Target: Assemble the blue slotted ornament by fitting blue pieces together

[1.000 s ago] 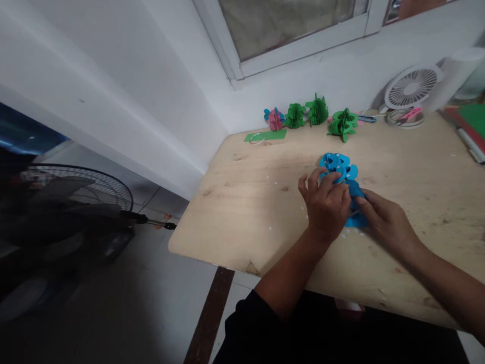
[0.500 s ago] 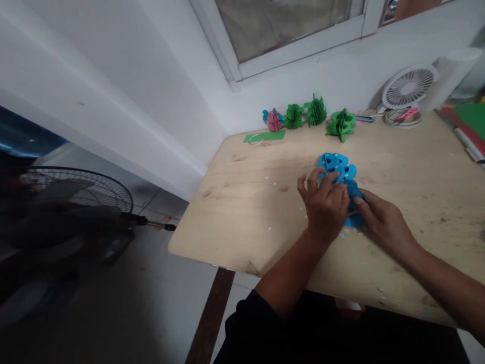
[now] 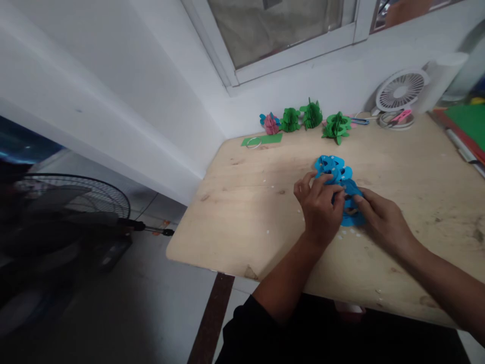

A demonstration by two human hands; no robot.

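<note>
A blue paper cut-out piece, made of looped layers, lies on the wooden table between my hands. My right hand grips its right edge, thumb on top. My left hand reaches over from the left, thumb and index finger pinched at the upper part of the blue paper; its other fingers curl loosely. Just beyond the left fingertips lies a bunch of lighter blue paper loops with small white patches on them. The left hand partly hides where the two blue parts meet.
Along the wall stand a pink-and-blue paper figure and green folded paper figures. A green strip lies near them. A small white fan, a tape roll and coloured sheets are at the right. White scraps dot the table.
My left thumb and index finger have shifted slightly, and more of the blue piece between my hands shows, its layers spread apart. The whole view has moved a little.
</note>
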